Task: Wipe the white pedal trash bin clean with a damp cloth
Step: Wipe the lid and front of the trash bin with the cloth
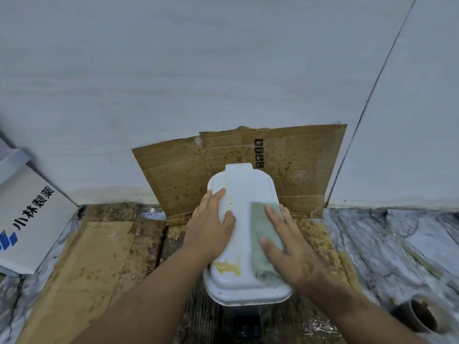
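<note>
Against the foot of a pale wall, on stained cardboard sheets (109, 247) laid over a marbled floor (387, 244), stands the white pedal trash bin (244, 194), seen from above with its lid closed. The lid carries yellow-brown dirt: a streak along its left part and a larger patch near its front edge. Behind the bin, a spotted cardboard panel (293, 170) leans upright on the wall. The left hand (211, 224) lies flat on the left side of the lid, fingers stretched and slightly spread; it grips nothing, it only presses on the plastic. The right hand (288, 244) lies palm-down on a pale green cloth (260, 234), which is spread on the right half of the lid from about the middle to the front edge. The fingers are extended over the cloth, not curled around it, so the cloth is held only by pressure against the lid. To the far left, a white box (29, 219) with blue and black printed characters stands tilted near the wall. At the lower right corner, a dark round object (419, 315) rests on the floor; what it is I cannot tell.
</note>
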Demonstrator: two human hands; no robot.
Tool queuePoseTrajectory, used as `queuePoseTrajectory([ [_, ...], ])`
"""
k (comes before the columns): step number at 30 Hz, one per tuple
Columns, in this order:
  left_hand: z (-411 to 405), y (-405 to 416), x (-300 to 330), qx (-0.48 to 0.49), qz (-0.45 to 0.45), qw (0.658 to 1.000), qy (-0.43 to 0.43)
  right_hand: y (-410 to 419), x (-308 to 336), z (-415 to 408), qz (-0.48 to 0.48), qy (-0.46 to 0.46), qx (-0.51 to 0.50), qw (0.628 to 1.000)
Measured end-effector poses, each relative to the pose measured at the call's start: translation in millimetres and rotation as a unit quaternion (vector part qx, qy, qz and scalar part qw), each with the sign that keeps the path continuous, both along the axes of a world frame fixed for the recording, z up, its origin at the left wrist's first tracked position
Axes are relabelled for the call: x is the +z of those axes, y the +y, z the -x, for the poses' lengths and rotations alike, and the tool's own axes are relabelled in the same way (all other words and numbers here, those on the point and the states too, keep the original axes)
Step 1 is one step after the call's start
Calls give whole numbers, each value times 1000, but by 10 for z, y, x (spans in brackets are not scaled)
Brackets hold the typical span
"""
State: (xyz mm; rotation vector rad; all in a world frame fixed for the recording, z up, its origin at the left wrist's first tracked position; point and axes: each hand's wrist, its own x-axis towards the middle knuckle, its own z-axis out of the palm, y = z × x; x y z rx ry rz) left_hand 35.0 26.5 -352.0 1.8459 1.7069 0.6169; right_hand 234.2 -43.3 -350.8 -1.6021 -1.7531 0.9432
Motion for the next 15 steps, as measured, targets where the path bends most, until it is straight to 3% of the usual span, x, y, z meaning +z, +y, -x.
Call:
queuePoseTrajectory([
  [4, -8, -10, 11, -3, 2, 1000, -3, 83, 31, 36, 32, -59, -9, 998],
  [8, -7, 22, -1, -3, 1, 1000, 6, 886, 60, 117, 8, -113, -16, 993],
  [15, -6, 59, -25, 2, -3, 1000, 3, 2101, 331, 288, 67, -184, 10, 981],
])
